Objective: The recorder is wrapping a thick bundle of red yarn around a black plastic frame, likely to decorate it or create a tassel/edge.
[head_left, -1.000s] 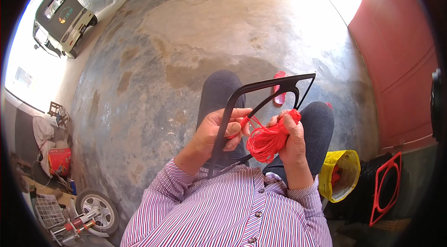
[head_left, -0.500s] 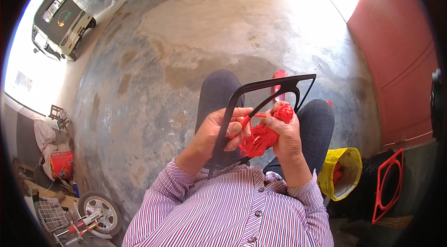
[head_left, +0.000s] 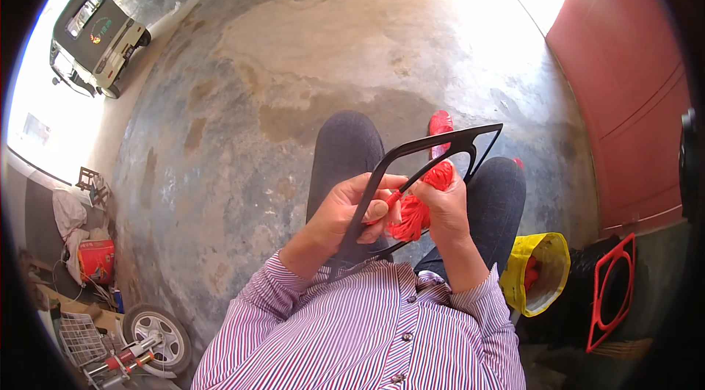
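Over my lap stands a black frame (head_left: 369,195) with straight outer bars and a curved inner ring. My left hand (head_left: 339,208) reaches past the outer bar and pinches the inner ring, where a short stretch is wrapped in red cord. In my right hand (head_left: 449,212) is a bundle of red cord (head_left: 411,221), gripped beside the ring, its loops hanging between my two hands. The frame's lower part is partly hidden by my hands and shirt.
At my right stand a yellow bag (head_left: 520,272) with red material inside and a similar frame covered in red (head_left: 598,302). A red door (head_left: 620,96) is beyond. Lower left are a wheel (head_left: 158,335) and a red box (head_left: 96,261). A three-wheeled vehicle (head_left: 99,34) is far left.
My right hand has turned and drawn the cord bundle closer to the ring, with the loops now more gathered. The black frame has shifted slightly right and down.
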The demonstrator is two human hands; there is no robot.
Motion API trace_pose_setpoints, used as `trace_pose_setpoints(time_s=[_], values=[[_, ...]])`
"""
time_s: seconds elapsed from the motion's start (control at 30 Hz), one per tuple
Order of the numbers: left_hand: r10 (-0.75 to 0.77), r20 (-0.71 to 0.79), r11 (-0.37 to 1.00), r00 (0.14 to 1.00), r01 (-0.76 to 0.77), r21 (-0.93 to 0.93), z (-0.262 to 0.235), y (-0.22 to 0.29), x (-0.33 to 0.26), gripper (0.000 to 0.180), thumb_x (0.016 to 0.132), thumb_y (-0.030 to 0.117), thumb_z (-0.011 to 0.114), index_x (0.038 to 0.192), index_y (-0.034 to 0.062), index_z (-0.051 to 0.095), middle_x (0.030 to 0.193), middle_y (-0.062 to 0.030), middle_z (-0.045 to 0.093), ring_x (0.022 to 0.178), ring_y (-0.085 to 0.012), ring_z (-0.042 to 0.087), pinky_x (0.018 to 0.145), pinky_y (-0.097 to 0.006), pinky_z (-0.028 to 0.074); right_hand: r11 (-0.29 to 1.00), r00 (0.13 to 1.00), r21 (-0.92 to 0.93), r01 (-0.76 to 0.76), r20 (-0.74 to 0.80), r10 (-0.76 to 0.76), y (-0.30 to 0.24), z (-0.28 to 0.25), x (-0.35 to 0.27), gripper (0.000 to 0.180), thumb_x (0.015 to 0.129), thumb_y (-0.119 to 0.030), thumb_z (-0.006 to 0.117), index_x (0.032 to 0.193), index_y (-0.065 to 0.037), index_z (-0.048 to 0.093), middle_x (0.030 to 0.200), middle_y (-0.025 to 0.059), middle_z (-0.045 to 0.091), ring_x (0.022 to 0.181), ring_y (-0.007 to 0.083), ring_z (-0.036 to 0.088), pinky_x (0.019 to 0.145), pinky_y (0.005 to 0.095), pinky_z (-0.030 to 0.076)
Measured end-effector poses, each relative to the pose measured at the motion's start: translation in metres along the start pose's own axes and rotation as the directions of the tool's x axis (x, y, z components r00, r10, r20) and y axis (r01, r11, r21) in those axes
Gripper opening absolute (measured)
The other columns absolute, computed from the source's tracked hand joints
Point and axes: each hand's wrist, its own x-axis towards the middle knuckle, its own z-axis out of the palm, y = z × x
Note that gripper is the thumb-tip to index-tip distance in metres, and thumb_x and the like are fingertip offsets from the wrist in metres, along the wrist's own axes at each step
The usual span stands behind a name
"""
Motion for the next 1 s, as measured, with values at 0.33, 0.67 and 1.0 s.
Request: trace_pose_setpoints(time_s=[0.33, 0.67, 1.0], values=[[0.079, -0.067, 0.997, 0.995, -0.080, -0.014, -0.012, 0.000, 0.000, 0.043, 0.094, 0.020, 0.068, 0.133, 0.0034, 0.059, 0.089, -0.0122, 0.066, 0.051, -0.0079, 0.050, 0.044, -0.021, 0.037, 0.960, 0.992, 0.252, -0.122, 0.048, 0.114, -0.015, -0.028, -0.007, 0.025, 0.082, -0.004, 0.070, 0.101, -0.005, 0.054, 0.084, 0.0099, 0.065, 0.076, 0.0187, 0.064, 0.072, 0.0332, 0.054], [0.047, -0.169, 0.999, 0.985, -0.047, 0.001, -0.007, 0.003, -0.003, 0.035, 0.095, 0.019, 0.067, 0.125, 0.0012, 0.062, 0.088, -0.0124, 0.066, 0.054, -0.0082, 0.052, 0.044, -0.021, 0.038, 0.916, 0.993, 0.400, -0.021, -0.096, 0.065, -0.012, -0.040, -0.009, 0.015, 0.088, -0.012, 0.067, 0.094, -0.007, 0.055, 0.078, 0.0067, 0.062, 0.074, 0.0181, 0.061, 0.076, 0.0349, 0.052], [0.044, -0.167, 0.999, 0.985, -0.048, -0.019, -0.006, 0.004, -0.001, 0.032, 0.094, 0.019, 0.069, 0.120, 0.0003, 0.063, 0.087, -0.0135, 0.066, 0.053, -0.0089, 0.052, 0.044, -0.021, 0.038, 0.749, 0.990, 0.662, -0.032, -0.084, 0.117, -0.037, -0.060, -0.005, 0.033, 0.088, -0.021, 0.072, 0.110, -0.002, 0.058, 0.097, 0.0119, 0.065, 0.097, 0.0283, 0.062, 0.095, 0.0423, 0.050]])
